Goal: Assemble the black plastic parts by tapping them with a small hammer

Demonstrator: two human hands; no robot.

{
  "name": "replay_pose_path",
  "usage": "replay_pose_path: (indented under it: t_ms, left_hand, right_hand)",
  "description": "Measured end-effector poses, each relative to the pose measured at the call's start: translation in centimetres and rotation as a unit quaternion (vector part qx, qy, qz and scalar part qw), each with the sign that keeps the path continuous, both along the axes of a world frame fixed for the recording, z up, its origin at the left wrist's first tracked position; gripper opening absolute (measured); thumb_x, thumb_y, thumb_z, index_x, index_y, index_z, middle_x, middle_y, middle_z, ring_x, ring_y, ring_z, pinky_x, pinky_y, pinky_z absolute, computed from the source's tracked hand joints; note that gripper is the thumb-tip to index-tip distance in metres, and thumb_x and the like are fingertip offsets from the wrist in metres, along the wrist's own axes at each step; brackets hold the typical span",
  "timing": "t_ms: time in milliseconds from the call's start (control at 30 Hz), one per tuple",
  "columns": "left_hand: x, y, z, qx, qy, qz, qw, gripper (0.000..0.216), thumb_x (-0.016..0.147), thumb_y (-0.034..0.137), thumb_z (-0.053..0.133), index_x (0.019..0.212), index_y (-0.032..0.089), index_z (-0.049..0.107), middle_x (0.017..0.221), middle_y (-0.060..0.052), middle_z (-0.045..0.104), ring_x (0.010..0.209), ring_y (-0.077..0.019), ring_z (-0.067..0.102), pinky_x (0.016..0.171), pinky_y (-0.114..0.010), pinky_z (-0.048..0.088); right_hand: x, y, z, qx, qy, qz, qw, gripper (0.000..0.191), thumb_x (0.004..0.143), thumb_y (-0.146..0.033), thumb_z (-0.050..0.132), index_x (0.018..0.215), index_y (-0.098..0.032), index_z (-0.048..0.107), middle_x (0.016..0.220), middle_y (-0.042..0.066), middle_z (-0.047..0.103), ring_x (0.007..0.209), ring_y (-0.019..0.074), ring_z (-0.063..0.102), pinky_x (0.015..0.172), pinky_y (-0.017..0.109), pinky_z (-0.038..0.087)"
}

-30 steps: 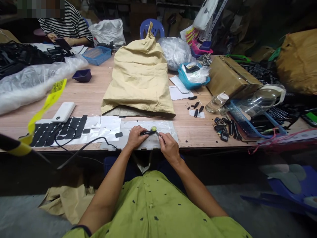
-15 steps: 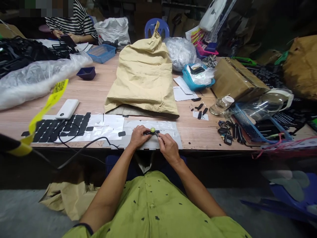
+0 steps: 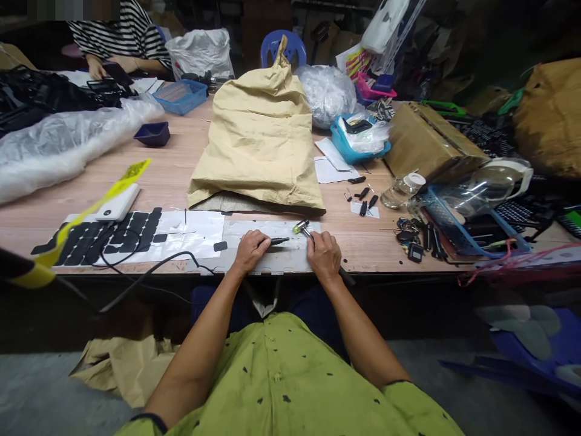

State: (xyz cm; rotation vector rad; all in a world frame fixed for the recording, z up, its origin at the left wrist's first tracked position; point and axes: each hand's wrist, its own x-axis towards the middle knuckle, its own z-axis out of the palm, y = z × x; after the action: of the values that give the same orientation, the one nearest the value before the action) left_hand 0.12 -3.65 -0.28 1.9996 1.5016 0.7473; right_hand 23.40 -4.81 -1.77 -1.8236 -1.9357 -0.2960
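Note:
In my right hand (image 3: 324,257) is a small hammer (image 3: 301,227), its head with a yellow-green face and a metal side. The fingers wrap its dark handle, whose end sticks out below the hand past the table's front edge. My left hand (image 3: 252,251) is closed on a slim black pointed piece (image 3: 279,240), which points right, towards the hammer. Part of that piece is hidden in the fingers, so I cannot tell its kind. Both hands are over a grey-white board (image 3: 290,261) at the table's front edge.
A large beige cloth sack (image 3: 258,139) stands behind the board. To the left are a white power bank (image 3: 118,202), black pads and a cable (image 3: 149,275). Small black parts (image 3: 364,194), keys, a glass jar (image 3: 403,190) and a blue basket (image 3: 472,233) are rightward. A person (image 3: 120,36) sits across.
The hammer head has moved right and slightly back, off the black piece, with my right hand. More of the black piece now shows at my left hand. The view has shifted slightly.

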Motion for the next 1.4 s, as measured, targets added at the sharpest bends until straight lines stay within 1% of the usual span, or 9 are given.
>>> replay_pose_path:
  t_ms: [267,500,733,800,900,1033,1167,1300,1400]
  left_hand:
    - [-0.3,-0.9,1.2,0.043,-0.042,-0.019,0.998,0.027,0.095,0.035,0.049,0.078,0.022,0.065,0.078,-0.003,0.063,0.08,-0.0204,0.055,0.081,-0.037,0.046]
    - [-1.4,-9.7,0.8,0.104,-0.095,-0.047,0.989,0.021,0.095,0.037,0.055,0.091,0.02,0.068,0.072,-0.002,0.065,0.062,-0.014,0.057,0.061,-0.027,0.048]
    - [-2.0,-11.4,-4.3,-0.033,0.051,0.052,0.997,0.023,0.091,0.04,0.058,0.084,0.021,0.071,0.056,0.001,0.059,0.051,-0.0158,0.058,0.05,-0.025,0.04]
    - [-1.6,-10.9,-4.3,-0.087,0.075,0.041,0.993,0.02,0.088,0.038,0.062,0.089,0.021,0.072,0.054,0.0,0.059,0.051,-0.0187,0.06,0.048,-0.026,0.038]
    - [-0.5,-10.2,-2.0,-0.158,0.02,-0.067,0.985,0.021,0.088,0.037,0.062,0.095,0.021,0.074,0.057,0.0,0.062,0.053,-0.0181,0.061,0.051,-0.027,0.041]
    - [1.3,-7.0,2.5,-0.156,-0.074,-0.127,0.977,0.028,0.088,0.044,0.059,0.09,0.021,0.076,0.067,0.0,0.069,0.06,-0.0154,0.061,0.059,-0.025,0.046]
    - [2.9,0.8,4.7,-0.123,-0.064,0.007,0.99,0.032,0.09,0.042,0.055,0.098,0.019,0.075,0.073,-0.002,0.071,0.067,-0.0173,0.063,0.064,-0.027,0.048]
    - [4.2,8.8,5.0,-0.103,0.045,0.154,0.982,0.023,0.086,0.022,0.056,0.099,0.017,0.074,0.092,-0.008,0.076,0.088,-0.0237,0.069,0.077,-0.031,0.052]
    - [5.0,12.3,4.7,-0.086,0.105,0.235,0.963,0.019,0.083,0.023,0.061,0.094,0.014,0.074,0.099,-0.016,0.075,0.101,-0.0316,0.069,0.085,-0.037,0.053]
  right_hand:
    - [-0.6,0.1,0.1,-0.007,-0.007,-0.01,1.0,0.019,0.093,-0.021,0.05,0.103,-0.02,0.066,0.088,0.007,0.056,0.084,0.0223,0.047,0.071,0.031,0.034]
    - [-0.9,0.0,0.3,-0.016,-0.011,-0.01,1.0,0.019,0.093,-0.021,0.05,0.103,-0.02,0.066,0.09,0.007,0.057,0.085,0.0228,0.047,0.071,0.032,0.035]
    - [-0.9,0.0,0.5,-0.025,-0.006,-0.011,1.0,0.018,0.093,-0.02,0.05,0.103,-0.019,0.066,0.09,0.008,0.057,0.086,0.0232,0.047,0.072,0.032,0.034]
    - [-0.9,0.0,0.5,-0.028,-0.003,-0.007,1.0,0.019,0.093,-0.02,0.05,0.104,-0.019,0.066,0.09,0.008,0.057,0.086,0.0233,0.047,0.071,0.033,0.034]
    - [-1.0,-0.1,0.6,-0.032,0.002,-0.006,0.999,0.02,0.093,-0.02,0.049,0.105,-0.019,0.065,0.09,0.009,0.057,0.086,0.0237,0.047,0.071,0.033,0.034]
    - [-1.1,-0.1,0.6,-0.032,0.006,-0.008,0.999,0.019,0.093,-0.02,0.049,0.103,-0.019,0.065,0.09,0.009,0.057,0.086,0.0236,0.047,0.07,0.033,0.033]
    - [-1.2,-0.2,0.7,-0.029,0.001,-0.006,1.0,0.019,0.093,-0.02,0.049,0.103,-0.019,0.065,0.089,0.008,0.057,0.086,0.0234,0.047,0.069,0.032,0.033]
    - [-1.3,-0.3,0.7,-0.026,-0.005,-0.005,1.0,0.019,0.093,-0.02,0.049,0.103,-0.019,0.065,0.089,0.008,0.057,0.085,0.023,0.047,0.069,0.032,0.033]
    - [-1.5,-0.4,0.7,-0.028,-0.006,-0.004,1.0,0.018,0.093,-0.019,0.049,0.102,-0.019,0.065,0.088,0.008,0.057,0.084,0.0228,0.047,0.069,0.032,0.033]
